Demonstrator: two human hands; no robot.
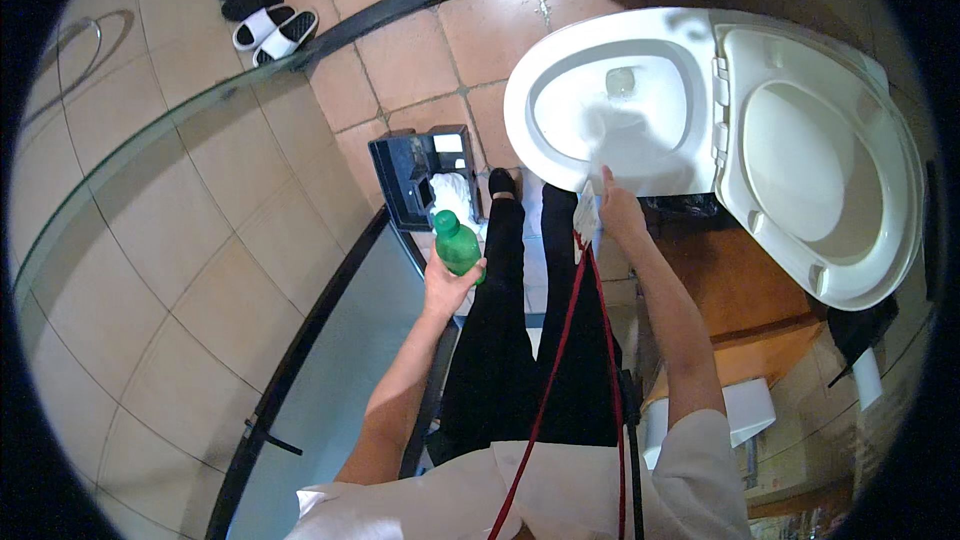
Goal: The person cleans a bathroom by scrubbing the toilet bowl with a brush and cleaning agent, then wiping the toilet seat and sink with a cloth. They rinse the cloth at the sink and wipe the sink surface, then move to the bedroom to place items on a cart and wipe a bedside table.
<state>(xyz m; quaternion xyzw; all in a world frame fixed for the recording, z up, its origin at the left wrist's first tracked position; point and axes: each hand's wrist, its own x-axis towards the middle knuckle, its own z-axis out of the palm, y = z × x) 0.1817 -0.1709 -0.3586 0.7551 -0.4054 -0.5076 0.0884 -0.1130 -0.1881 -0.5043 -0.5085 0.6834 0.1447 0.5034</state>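
Observation:
A green plastic bottle (457,244) with its green cap on is gripped in my left hand (448,283), in front of my left thigh. My right hand (621,210) is at the near rim of a white toilet bowl (551,161), index finger pointing towards the bowl; whether it touches the rim I cannot tell. Nothing shows in that hand. The toilet seat and lid (810,157) are folded back to the right. Beside my right hand hangs a white card (586,219) on a red lanyard (574,300).
A dark plastic caddy (401,180) holding a white cloth (450,193) stands on the tiled floor beyond the bottle. White slippers (285,37) lie at upper left. A glass panel (330,360) with a black frame runs along the left; a wooden cabinet (697,277) is at the right.

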